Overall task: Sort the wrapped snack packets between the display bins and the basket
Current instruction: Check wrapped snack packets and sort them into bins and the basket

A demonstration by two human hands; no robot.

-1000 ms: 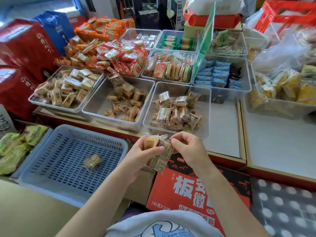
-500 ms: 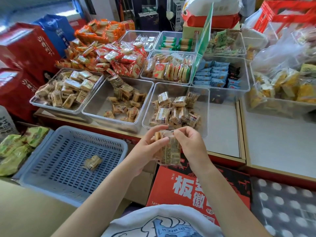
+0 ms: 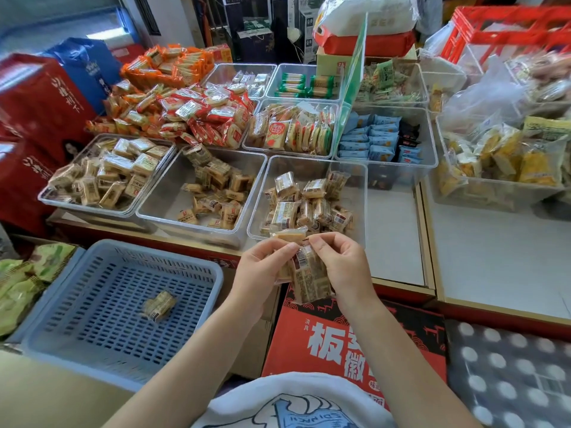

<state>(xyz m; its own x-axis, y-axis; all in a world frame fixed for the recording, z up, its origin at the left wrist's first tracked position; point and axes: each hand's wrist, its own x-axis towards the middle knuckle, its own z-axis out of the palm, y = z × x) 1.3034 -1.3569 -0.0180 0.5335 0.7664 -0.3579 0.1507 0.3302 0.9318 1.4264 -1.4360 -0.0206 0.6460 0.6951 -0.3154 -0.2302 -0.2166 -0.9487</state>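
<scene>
- Two hands are up together in front of you, just short of the near clear bin [image 3: 361, 193], each pinching a wrapped snack packet.
- Your left hand [image 3: 262, 270] has thumb and curled fingers closed on a tan packet [image 3: 289, 236]; most of that packet is hidden behind the hand, only its top edge shows.
- Your right hand [image 3: 346, 267] pinches the top corner of a second packet [image 3: 309, 279] between thumb and forefinger; it hangs down, barcode label facing you, over the red carton [image 3: 355, 338].
- The two held packets touch or overlap; you cannot tell which from this view.
- Near clear bin: a heap of like packets, piled toward its centre and near side.
- Middle clear bin [image 3: 160, 196], just left of it: a looser scatter of tan packets toward its far and right side.
- Left clear bin [image 3: 123, 211]: packets piled across it.
- Blue basket [image 3: 197, 273] sits lower left, below the shelf edge; one wrapped packet [image 3: 159, 305] lies alone near the middle of its slotted floor.
- Far rows hold bins of red, orange, green and blue wrapped goods; print is too small to read.
</scene>
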